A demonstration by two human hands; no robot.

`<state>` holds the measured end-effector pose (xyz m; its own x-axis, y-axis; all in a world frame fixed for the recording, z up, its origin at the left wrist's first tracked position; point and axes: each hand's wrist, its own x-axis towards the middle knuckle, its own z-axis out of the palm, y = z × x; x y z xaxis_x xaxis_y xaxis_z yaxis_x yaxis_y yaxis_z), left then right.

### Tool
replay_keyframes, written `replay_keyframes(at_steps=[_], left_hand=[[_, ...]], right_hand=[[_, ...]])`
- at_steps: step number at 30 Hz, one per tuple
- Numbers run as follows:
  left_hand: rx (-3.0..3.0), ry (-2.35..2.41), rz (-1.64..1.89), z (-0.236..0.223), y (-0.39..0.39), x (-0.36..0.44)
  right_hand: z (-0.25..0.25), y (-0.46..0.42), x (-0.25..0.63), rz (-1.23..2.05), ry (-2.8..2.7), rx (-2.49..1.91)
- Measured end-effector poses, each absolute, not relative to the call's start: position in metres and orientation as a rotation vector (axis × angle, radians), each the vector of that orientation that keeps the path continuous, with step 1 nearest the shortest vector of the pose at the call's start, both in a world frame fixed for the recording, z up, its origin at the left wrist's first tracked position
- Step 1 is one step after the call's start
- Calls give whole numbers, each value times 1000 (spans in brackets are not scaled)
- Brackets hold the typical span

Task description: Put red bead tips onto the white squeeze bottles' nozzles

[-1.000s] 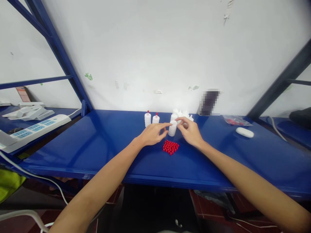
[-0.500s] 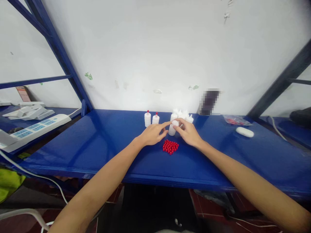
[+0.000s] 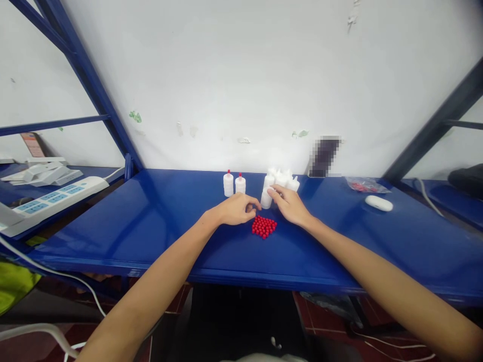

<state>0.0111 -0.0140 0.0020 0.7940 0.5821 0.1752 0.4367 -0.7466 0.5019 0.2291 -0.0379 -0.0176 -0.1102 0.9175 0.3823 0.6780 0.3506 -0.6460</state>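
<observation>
A white squeeze bottle (image 3: 266, 199) stands on the blue table, and my right hand (image 3: 290, 204) grips it near its top from the right side. My left hand (image 3: 238, 208) hovers at the left edge of a cluster of small red caps (image 3: 264, 228). Its fingers are bent, with a small gap between index finger and thumb and nothing visible in it. Two white bottles with red caps (image 3: 228, 184) stand behind my left hand. Several white bottles with bare nozzles (image 3: 281, 177) are grouped behind my right hand, which partly hides them.
A white rounded case (image 3: 379, 203) and a clear bag with red pieces (image 3: 367, 186) lie to the right. A pixelated dark object (image 3: 325, 157) leans against the wall. On the left are a power strip (image 3: 62, 201) and white boxes (image 3: 49, 173). Blue frame posts flank the table.
My left hand has left the top of the squeeze bottle and moved down and slightly left toward the red caps. My right hand stays on the bottle.
</observation>
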Motion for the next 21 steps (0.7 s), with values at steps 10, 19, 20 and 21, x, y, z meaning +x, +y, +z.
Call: replay_keyframes(at_steps=[10,19,20,21], left_hand=[[2561,672,192,10,-13,4],[2543,668,253,4,-12,5],[2550,668,262,4,-12,5],[2560,666,274,3,-12,5]], right_hand=[[-27,-27,224,841,-1644,-1096],[-28,-24,226,1112,-1369,-983],[-27,-25,226,1106,-1379,-986],[-26,-27,226,1088,-1403,-999]])
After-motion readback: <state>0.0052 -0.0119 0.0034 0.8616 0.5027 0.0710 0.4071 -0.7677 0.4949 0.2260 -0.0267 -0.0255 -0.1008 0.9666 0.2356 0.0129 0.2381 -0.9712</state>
